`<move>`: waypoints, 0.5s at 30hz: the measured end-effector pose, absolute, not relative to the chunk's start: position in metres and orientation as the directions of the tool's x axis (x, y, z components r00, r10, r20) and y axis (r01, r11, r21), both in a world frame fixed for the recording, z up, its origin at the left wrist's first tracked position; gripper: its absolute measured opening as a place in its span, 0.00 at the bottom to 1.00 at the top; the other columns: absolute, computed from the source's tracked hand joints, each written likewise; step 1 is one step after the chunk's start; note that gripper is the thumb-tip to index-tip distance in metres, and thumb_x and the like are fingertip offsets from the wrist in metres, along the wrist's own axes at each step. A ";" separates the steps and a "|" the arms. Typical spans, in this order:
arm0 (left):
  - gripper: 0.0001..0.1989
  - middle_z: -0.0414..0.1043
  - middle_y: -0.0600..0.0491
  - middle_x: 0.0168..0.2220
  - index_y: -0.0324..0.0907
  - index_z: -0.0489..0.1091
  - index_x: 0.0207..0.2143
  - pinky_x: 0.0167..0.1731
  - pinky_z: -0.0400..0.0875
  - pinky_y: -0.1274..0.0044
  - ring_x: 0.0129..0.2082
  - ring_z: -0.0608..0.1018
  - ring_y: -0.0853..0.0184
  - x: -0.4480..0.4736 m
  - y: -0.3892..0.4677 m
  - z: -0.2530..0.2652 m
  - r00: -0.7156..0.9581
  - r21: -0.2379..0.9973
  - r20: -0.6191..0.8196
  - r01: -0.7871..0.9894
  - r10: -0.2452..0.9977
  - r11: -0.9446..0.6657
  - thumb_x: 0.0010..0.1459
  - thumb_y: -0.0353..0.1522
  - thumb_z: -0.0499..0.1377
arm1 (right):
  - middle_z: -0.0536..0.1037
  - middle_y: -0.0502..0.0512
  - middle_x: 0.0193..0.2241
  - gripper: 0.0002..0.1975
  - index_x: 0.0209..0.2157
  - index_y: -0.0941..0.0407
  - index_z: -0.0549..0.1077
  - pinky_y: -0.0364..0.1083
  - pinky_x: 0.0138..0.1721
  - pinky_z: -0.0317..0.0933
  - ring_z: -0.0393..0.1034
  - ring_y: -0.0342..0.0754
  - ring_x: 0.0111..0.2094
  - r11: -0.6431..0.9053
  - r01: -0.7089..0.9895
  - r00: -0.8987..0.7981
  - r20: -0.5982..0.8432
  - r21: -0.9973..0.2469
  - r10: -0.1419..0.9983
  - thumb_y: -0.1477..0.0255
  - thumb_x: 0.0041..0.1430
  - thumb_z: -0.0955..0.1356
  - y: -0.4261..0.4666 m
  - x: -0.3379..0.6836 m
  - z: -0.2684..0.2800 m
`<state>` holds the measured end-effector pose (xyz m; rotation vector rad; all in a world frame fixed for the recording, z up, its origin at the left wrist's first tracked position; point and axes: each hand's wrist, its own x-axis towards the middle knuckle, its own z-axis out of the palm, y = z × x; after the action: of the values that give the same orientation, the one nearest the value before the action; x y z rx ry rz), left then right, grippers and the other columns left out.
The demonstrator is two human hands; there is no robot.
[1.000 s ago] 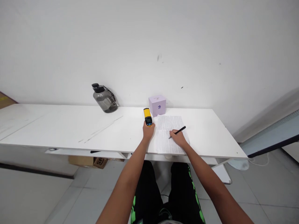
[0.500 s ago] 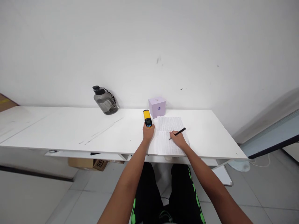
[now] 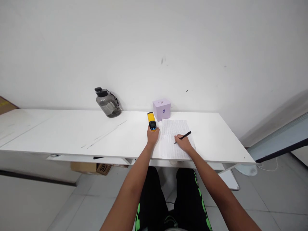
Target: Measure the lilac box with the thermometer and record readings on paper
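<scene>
1. The black pen [image 3: 186, 134] slants over the paper [image 3: 174, 126], its tip at the lower half of the page, where faint rows run across.
2. The right hand [image 3: 183, 142] pinches that pen near its tip, fingers drawn in close, the hand resting over the page.
3. Just left of the paper, the left hand [image 3: 152, 136] is wrapped around the handle of a yellow-and-black infrared thermometer [image 3: 151, 118], screen and blue buttons facing the person.
4. Behind the two, a lilac box [image 3: 163, 112] with a purple emblem sits near the paper's top edge.
5. All this is on a long white desk [image 3: 134, 136], streaked with dark scuffs on its left half; a translucent grey water bottle [image 3: 108, 105] with a black cap stands well apart at the back.
6. Beyond, I see a white wall [image 3: 134, 38] with small marks.
7. Below, a brown cardboard box [image 3: 83, 166] lies over grey floor tiles [image 3: 101, 189].
</scene>
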<state>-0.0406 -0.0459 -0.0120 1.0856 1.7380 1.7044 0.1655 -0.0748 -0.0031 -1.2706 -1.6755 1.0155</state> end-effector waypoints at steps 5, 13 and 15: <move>0.12 0.69 0.55 0.30 0.43 0.65 0.34 0.37 0.67 0.73 0.32 0.72 0.68 -0.041 -0.045 -0.013 -0.577 0.977 0.182 0.199 0.796 -0.079 0.45 0.33 0.62 | 0.63 0.48 0.16 0.18 0.16 0.54 0.63 0.45 0.27 0.53 0.58 0.45 0.23 0.169 0.340 -0.190 0.109 -0.925 0.976 0.59 0.54 0.63 -0.074 0.167 -0.002; 0.12 0.69 0.54 0.31 0.43 0.65 0.34 0.37 0.66 0.73 0.32 0.72 0.67 -0.043 -0.047 -0.009 -0.527 0.964 0.184 0.260 0.830 -0.049 0.45 0.34 0.62 | 0.67 0.50 0.19 0.19 0.18 0.54 0.66 0.46 0.31 0.57 0.62 0.48 0.26 0.143 0.314 -0.151 0.099 -0.939 0.984 0.57 0.57 0.63 -0.071 0.169 -0.002; 0.12 0.69 0.55 0.30 0.44 0.65 0.34 0.36 0.66 0.73 0.31 0.72 0.67 -0.044 -0.046 -0.007 -0.508 0.961 0.185 0.274 0.841 -0.046 0.46 0.34 0.62 | 0.66 0.49 0.19 0.19 0.19 0.54 0.66 0.46 0.32 0.56 0.62 0.48 0.27 0.147 0.313 -0.160 0.101 -0.938 0.982 0.57 0.57 0.63 -0.072 0.168 -0.001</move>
<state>-0.0442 -0.0465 -0.0074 1.1785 1.7643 1.5841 0.1685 -0.0716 -0.0014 -1.2765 -1.6153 1.0426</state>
